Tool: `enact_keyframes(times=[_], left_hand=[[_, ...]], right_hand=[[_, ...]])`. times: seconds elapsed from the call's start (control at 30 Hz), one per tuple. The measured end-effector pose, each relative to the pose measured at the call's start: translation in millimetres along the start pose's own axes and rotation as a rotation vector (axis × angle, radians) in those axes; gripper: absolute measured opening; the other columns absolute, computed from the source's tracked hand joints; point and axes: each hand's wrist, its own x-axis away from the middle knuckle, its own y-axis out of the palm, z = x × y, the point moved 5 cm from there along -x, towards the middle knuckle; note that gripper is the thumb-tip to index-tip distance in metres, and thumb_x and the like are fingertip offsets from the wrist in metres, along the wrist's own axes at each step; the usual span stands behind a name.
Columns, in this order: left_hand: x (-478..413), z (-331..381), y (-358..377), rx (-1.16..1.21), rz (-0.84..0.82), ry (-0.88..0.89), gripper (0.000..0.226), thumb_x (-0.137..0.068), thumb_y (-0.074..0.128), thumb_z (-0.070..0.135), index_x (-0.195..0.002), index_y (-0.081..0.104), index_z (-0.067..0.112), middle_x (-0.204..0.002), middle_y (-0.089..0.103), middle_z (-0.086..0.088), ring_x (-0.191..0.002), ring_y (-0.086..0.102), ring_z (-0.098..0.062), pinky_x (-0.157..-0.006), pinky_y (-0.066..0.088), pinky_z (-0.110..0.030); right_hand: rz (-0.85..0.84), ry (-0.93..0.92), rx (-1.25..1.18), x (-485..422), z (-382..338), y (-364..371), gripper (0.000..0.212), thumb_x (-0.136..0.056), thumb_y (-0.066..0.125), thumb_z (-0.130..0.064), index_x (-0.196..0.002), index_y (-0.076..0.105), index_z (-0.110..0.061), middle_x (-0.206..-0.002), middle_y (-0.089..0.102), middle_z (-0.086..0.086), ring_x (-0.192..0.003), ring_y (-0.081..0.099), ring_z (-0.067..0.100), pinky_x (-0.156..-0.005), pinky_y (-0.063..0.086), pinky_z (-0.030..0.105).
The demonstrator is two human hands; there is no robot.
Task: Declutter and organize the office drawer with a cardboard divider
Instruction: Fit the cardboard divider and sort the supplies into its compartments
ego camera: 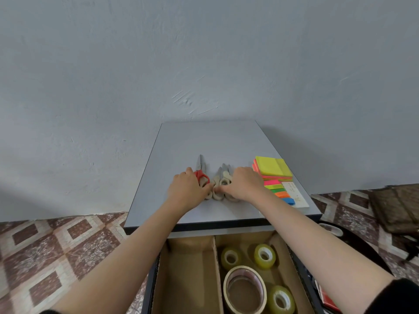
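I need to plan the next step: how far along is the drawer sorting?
Done: the cardboard divider sits in the drawer, with four tape rolls in its right section. In hand: the left grip holds the red scissors and the right grip the beige scissors, on the cabinet top. Left: scissors and sticky notes go in.

The left hand hides the red scissors' handles, the right hand the beige scissors'; the drawer's near end is cropped.

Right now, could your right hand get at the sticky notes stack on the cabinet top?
Probably yes: the right hand sits just beside the sticky notes stack with nothing between them, though its fingers currently hold the beige scissors.
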Motion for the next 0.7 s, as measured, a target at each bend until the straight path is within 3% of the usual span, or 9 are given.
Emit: enact_keyframes(times=[0.07,0.17,0.27,0.4,0.57,0.7], left_hand=[[-3,-2,0,0.052,-0.017,-0.005,0.064,-0.086,0.057,0.052,-0.127,0.042,0.005,-0.120,0.056,-0.015,-0.110,0.051,-0.029,-0.088,0.044,-0.035],[-9,-3,-3,0.276,-0.075,-0.051,0.077,-0.083,0.067,0.040,-0.144,0.028,0.013,-0.130,0.050,-0.015,-0.119,0.048,-0.030,-0.098,0.043,-0.037],[-10,-9,-4,0.453,-0.066,-0.118,0.084,-0.080,0.072,0.035,-0.146,0.022,0.018,-0.132,0.048,-0.014,-0.120,0.046,-0.030,-0.100,0.042,-0.037],[4,-13,-16,0.400,0.059,-0.075,0.087,-0.080,0.073,0.031,-0.147,0.020,0.012,-0.142,0.036,-0.013,-0.131,0.033,-0.030,-0.110,0.032,-0.046],[54,-19,-37,0.314,0.118,0.000,0.087,-0.079,0.073,0.033,-0.146,0.023,0.011,-0.143,0.034,-0.008,-0.132,0.033,-0.026,-0.106,0.034,-0.039],[115,-29,-43,0.348,0.084,-0.026,0.082,-0.071,0.080,0.031,-0.139,0.038,0.014,-0.136,0.044,-0.006,-0.122,0.045,-0.020,-0.097,0.041,-0.032]], right_hand=[[-0.004,0.021,-0.020,-2,2,-2,0.045,-0.082,0.064,-0.048,-0.092,0.056,-0.004,-0.100,0.060,0.013,-0.095,0.057,0.027,-0.053,0.028,0.025],[0.038,0.010,0.001,1,0,-8,0.051,-0.081,0.066,-0.047,-0.105,0.058,-0.003,-0.111,0.062,0.012,-0.103,0.058,0.027,-0.066,0.035,0.027],[0.097,-0.014,0.004,6,-4,-14,0.047,-0.078,0.069,-0.046,-0.099,0.059,-0.005,-0.106,0.062,0.011,-0.099,0.058,0.028,-0.065,0.037,0.028],[0.175,-0.005,-0.066,23,-7,-30,0.044,-0.077,0.068,-0.042,-0.060,0.040,-0.013,-0.068,0.047,-0.001,-0.073,0.049,0.024,-0.048,0.028,0.027],[0.257,-0.026,-0.231,64,-6,-50,0.048,-0.077,0.069,-0.040,-0.057,0.033,-0.014,-0.056,0.037,-0.002,-0.051,0.034,0.012,-0.044,0.020,0.026],[0.247,-0.046,-0.331,109,5,-39,0.039,-0.077,0.070,-0.043,-0.074,0.049,-0.010,-0.068,0.047,-0.002,-0.068,0.044,0.018,-0.055,0.030,0.031]])
